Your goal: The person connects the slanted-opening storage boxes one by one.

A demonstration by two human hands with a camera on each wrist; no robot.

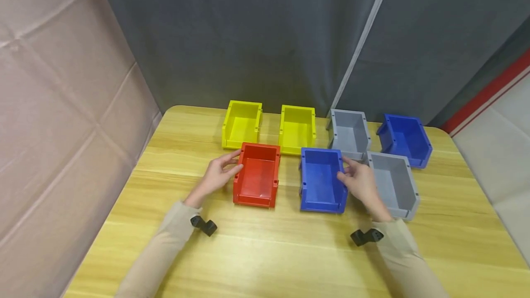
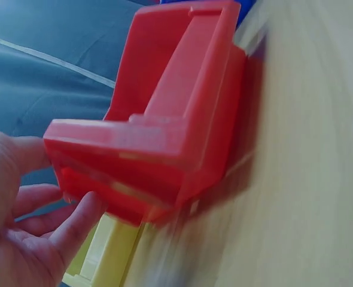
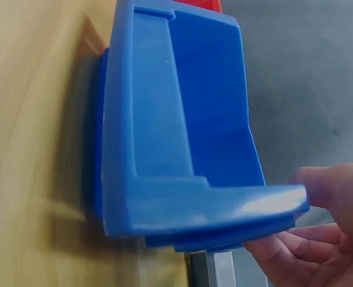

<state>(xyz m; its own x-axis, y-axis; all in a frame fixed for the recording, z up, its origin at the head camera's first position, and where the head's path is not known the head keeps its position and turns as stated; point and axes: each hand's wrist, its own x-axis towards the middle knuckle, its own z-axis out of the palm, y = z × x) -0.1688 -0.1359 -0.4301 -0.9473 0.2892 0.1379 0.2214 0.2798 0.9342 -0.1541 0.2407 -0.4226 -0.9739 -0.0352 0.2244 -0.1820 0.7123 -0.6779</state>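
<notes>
A red open-front storage bin [image 1: 257, 174] stands near the middle of the table, and my left hand [image 1: 217, 174] holds it by its left side. In the left wrist view the thumb meets the rim of the bin while the fingers [image 2: 84, 224] lie against the outer side wall. To the right is a blue storage bin [image 1: 320, 180]. My right hand [image 1: 361, 182] grips its right side, thumb at the rim and fingers under the lip, as the right wrist view shows. Both bins have nothing inside.
Behind stand two yellow bins [image 1: 242, 123] [image 1: 297, 128], a grey bin [image 1: 349, 130] and another blue bin [image 1: 406, 139]. A second grey bin [image 1: 393, 183] sits close beside my right hand. A dark curtain [image 1: 248, 36] hangs behind the wooden table [image 1: 265, 256].
</notes>
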